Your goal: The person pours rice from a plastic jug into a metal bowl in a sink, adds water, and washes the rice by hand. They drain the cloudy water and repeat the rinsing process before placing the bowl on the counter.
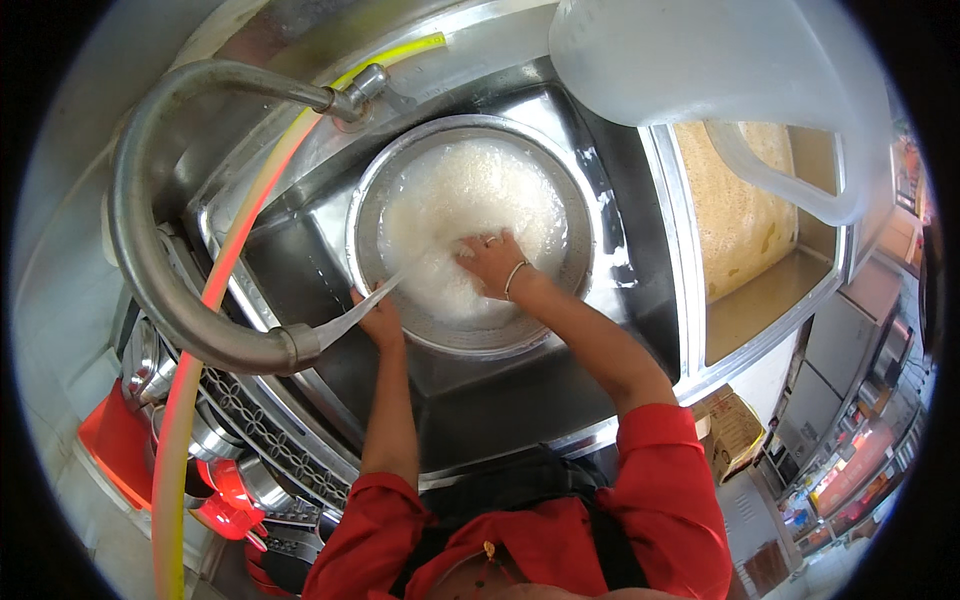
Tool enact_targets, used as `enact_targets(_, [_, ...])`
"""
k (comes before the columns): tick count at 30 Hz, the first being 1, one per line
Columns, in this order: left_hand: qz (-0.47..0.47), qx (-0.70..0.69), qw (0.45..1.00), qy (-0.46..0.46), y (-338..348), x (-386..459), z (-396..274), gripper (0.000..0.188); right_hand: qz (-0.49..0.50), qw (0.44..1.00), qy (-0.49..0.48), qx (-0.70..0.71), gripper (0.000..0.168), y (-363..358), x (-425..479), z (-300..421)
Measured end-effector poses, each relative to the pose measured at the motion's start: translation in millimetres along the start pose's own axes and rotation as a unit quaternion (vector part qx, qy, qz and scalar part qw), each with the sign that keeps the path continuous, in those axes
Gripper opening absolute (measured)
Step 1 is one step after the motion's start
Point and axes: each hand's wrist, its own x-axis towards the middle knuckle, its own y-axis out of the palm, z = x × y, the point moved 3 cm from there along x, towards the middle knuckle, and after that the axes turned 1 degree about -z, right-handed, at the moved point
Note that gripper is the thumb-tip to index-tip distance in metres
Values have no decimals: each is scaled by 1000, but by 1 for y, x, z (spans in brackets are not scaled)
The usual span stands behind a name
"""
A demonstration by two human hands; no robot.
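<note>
A round metal bowl (574, 315) sits in a stainless steel sink (480, 409). Inside it, cloudy water covers pale grains that look like rice (480, 176). My right hand (491, 262) reaches into the grains, its fingertips partly hidden by them; a bracelet circles the wrist and a ring one finger. At the bowl's near left rim is my left hand (381, 322), holding the edge, partly hidden by the stream. A clear water stream (360, 309) runs from the curved metal faucet (150, 247) across that hand into the bowl.
A yellow and red hose (255, 199) crosses behind the faucet. Above right looms a translucent plastic jug (675, 60), over a neighbouring basin of brownish liquid (742, 217). Metal pots (210, 435) and red containers (116, 446) stand lower left. A cardboard box (727, 431) lies right.
</note>
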Motion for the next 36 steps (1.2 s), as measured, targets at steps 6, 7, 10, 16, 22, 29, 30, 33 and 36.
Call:
enact_targets(6, [-39,-12,999,-27,-1,-3,19,26,-158,978,83,108,27,-55,12,-42])
enact_targets(7, [-33,-7,999,-30,-1,-4,10,26,-254,962,63,71,24,-58,18,-58])
enact_targets(10, [-7,1,999,-43,-4,-3,10,44,-370,928,36,-14,24,-72,31,-102])
enact_targets(16, [-18,13,999,-47,-3,-7,10,49,-217,918,301,143,57,-11,-8,-80])
enact_targets(22, [4,-32,999,-40,-1,-8,-4,42,-76,972,208,79,78,-19,-29,-6])
enact_targets(29, [-26,-76,996,-26,1,-10,4,32,-295,913,105,263,36,-82,-45,-10])
enact_targets(30, [-14,-62,997,-32,1,-9,-3,32,-277,893,119,334,37,-80,-44,-16])
enact_targets(33, [1,-42,998,-36,3,-10,-24,32,-262,953,150,35,37,-74,-40,-18])
enact_targets(36, [-7,-37,999,-39,0,-14,-20,29,-265,938,173,142,29,-81,-33,-30])
